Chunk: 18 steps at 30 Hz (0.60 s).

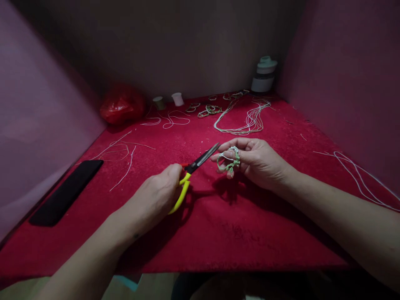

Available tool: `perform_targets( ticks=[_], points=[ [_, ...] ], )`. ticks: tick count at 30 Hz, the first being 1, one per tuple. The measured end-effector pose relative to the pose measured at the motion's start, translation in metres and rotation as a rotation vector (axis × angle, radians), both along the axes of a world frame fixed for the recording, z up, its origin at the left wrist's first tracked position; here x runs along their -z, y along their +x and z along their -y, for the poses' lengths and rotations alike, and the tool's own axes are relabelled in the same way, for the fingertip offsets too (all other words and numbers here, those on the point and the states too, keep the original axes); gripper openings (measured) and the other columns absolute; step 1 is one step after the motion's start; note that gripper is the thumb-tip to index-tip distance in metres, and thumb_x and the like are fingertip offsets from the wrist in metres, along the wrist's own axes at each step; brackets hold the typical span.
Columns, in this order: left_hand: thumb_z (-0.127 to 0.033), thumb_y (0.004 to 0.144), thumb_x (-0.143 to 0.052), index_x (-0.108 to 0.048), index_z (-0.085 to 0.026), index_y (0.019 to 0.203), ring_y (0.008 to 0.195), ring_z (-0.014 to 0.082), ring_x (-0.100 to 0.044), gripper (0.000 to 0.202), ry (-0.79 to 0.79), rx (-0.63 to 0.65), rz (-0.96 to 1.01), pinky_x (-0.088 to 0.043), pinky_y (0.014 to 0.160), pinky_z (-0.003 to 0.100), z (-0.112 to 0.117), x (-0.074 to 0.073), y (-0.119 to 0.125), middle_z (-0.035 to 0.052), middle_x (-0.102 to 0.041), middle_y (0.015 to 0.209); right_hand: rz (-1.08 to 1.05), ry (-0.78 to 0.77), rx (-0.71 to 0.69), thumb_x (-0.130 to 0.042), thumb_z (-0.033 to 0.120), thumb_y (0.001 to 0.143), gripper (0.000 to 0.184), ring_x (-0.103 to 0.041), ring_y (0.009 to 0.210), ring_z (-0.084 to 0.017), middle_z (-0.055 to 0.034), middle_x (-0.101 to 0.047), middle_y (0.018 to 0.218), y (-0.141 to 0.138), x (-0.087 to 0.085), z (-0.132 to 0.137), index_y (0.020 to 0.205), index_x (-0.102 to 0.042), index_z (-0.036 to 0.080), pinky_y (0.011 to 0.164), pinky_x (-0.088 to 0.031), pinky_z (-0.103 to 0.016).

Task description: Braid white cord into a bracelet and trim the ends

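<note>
My left hand (164,187) is closed around the scissors (184,185), which have yellow handles and dark metal blades. The blades look closed and point up to the right, their tips close to the fingers of my other hand. Between the thumb and fingers of my right hand (261,160) is a small braided cord bracelet (233,162), green and white, bent into a loop. A short knotted green end hangs below my right thumb. Both hands are just above the red cloth (212,233). Part of the bracelet is hidden by my fingers.
Behind my hands lie a bundle of pale cords (240,129) and several braided loops (210,110). Two thread spools (177,99), a red plastic bag (122,104) and a white-lidded bottle (264,75) stand at the back. A black phone-like slab (67,191) and loose threads (125,146) lie left; more cord (353,166) right.
</note>
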State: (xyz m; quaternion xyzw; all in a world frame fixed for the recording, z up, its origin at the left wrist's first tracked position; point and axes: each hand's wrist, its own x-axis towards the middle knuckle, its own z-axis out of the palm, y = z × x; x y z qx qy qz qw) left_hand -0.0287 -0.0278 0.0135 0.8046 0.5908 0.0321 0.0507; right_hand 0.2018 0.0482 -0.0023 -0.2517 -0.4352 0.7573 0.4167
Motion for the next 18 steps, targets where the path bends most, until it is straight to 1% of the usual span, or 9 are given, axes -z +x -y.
perform_targets(
  ticks=[2, 4, 8, 10, 14, 18],
  points=[
    [-0.038, 0.093, -0.032, -0.035, -0.021, 0.084, 0.052, 0.0129, -0.044, 0.019, -0.039, -0.043, 0.013, -0.03, 0.051, 0.027, 0.002, -0.006, -0.002, 0.0014, -0.049, 0.073, 0.008, -0.002, -0.002, -0.075, 0.018, 0.073, 0.014, -0.069, 0.06, -0.015, -0.0083, -0.073, 0.08, 0.0, 0.0, -0.002, 0.083, -0.067, 0.011, 0.047, -0.054, -0.022],
    [-0.039, 0.093, -0.032, -0.037, -0.021, 0.085, 0.054, 0.0131, -0.045, 0.021, -0.126, -0.044, 0.041, -0.031, 0.051, 0.027, 0.006, -0.012, -0.003, 0.0016, -0.052, 0.073, 0.015, 0.004, 0.015, -0.075, 0.018, 0.073, 0.015, -0.069, 0.06, -0.016, -0.0077, -0.073, 0.079, 0.0, 0.0, -0.003, 0.084, -0.067, 0.012, 0.047, -0.054, -0.023],
    [-0.039, 0.095, -0.032, -0.041, -0.02, 0.08, 0.056, 0.0121, -0.045, 0.026, -0.342, 0.071, 0.136, -0.032, 0.054, 0.027, 0.01, -0.021, 0.001, 0.0011, -0.054, 0.071, 0.043, 0.032, 0.06, -0.074, 0.019, 0.074, 0.016, -0.07, 0.061, -0.015, -0.0079, -0.074, 0.082, 0.001, 0.0, -0.004, 0.086, -0.067, 0.013, 0.052, -0.056, -0.024],
    [-0.04, 0.095, -0.033, -0.043, -0.019, 0.078, 0.058, 0.0117, -0.046, 0.029, -0.406, 0.094, 0.195, -0.033, 0.055, 0.026, 0.01, -0.025, 0.006, 0.0011, -0.055, 0.071, 0.067, 0.057, 0.077, -0.074, 0.019, 0.075, 0.015, -0.07, 0.065, -0.015, -0.0086, -0.075, 0.085, 0.001, 0.0, -0.003, 0.087, -0.067, 0.013, 0.054, -0.056, -0.024],
    [-0.042, 0.094, -0.034, -0.047, -0.018, 0.077, 0.061, 0.0116, -0.046, 0.033, -0.472, 0.041, 0.297, -0.035, 0.056, 0.025, 0.007, -0.031, 0.012, 0.001, -0.054, 0.07, 0.098, 0.125, 0.098, -0.073, 0.02, 0.077, 0.013, -0.07, 0.068, -0.014, -0.0072, -0.075, 0.088, 0.002, 0.0, -0.002, 0.088, -0.067, 0.015, 0.057, -0.056, -0.024],
    [-0.044, 0.093, -0.039, -0.049, -0.017, 0.075, 0.06, 0.0106, -0.045, 0.033, -0.58, -0.009, 0.392, -0.037, 0.055, 0.024, 0.005, -0.034, 0.012, 0.0, -0.053, 0.069, 0.103, 0.17, 0.09, -0.073, 0.021, 0.078, 0.012, -0.071, 0.072, -0.014, -0.0055, -0.075, 0.088, 0.002, 0.001, -0.001, 0.088, -0.068, 0.016, 0.061, -0.057, -0.024]
  ],
)
